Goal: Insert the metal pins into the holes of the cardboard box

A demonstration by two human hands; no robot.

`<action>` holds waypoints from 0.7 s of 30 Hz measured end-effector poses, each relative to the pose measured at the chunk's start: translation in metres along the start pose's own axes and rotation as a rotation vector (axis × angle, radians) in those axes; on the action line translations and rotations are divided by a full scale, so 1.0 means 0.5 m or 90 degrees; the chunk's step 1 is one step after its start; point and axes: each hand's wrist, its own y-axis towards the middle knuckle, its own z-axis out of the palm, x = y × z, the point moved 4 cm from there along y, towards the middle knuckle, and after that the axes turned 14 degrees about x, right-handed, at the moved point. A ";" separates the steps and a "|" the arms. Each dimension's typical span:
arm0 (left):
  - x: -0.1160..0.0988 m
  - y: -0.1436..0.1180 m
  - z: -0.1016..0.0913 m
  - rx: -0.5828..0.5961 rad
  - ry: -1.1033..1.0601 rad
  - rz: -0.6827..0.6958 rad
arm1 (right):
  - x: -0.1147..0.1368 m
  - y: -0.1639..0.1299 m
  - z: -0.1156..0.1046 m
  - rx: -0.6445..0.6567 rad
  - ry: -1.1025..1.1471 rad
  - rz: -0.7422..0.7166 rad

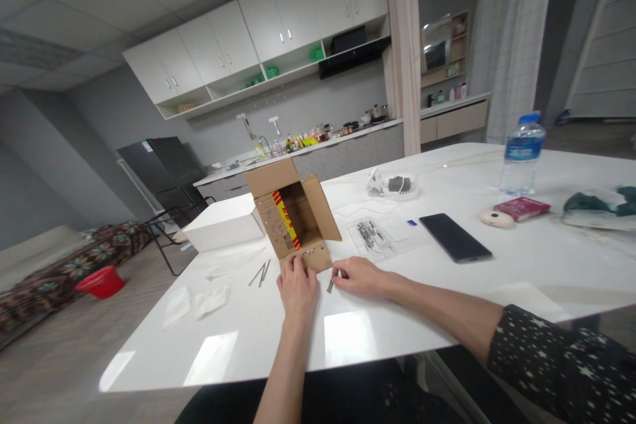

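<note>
An open cardboard box (312, 220) lies on its side on the white table, its opening towards me and its flaps spread. My left hand (298, 283) rests on its lower flap, fingers spread and bent slightly over the cardboard. To the right of that flap, my right hand (358, 276) pinches a metal nail (330, 286) between thumb and fingertips, its head end pointing down near the tabletop. Several similar loose nails (262, 273) lie left of the box. Small dark metal pieces in a clear plastic bag (368, 236) sit behind my right hand.
A black phone (454, 237) lies to the right, with a maroon pack (523, 209) and a water bottle (523, 152) beyond it. A white box (223, 224) stands left of the carton. Crumpled white tissues (212, 299) are at front left. A white corded device (395, 184) sits behind.
</note>
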 end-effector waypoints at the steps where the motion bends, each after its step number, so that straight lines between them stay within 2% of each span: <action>1: 0.001 0.002 -0.003 -0.002 0.009 -0.001 | 0.001 0.000 0.000 0.000 0.001 -0.001; 21: 0.050 0.044 -0.017 -0.009 0.068 -0.016 | 0.002 -0.002 -0.001 -0.003 0.004 0.001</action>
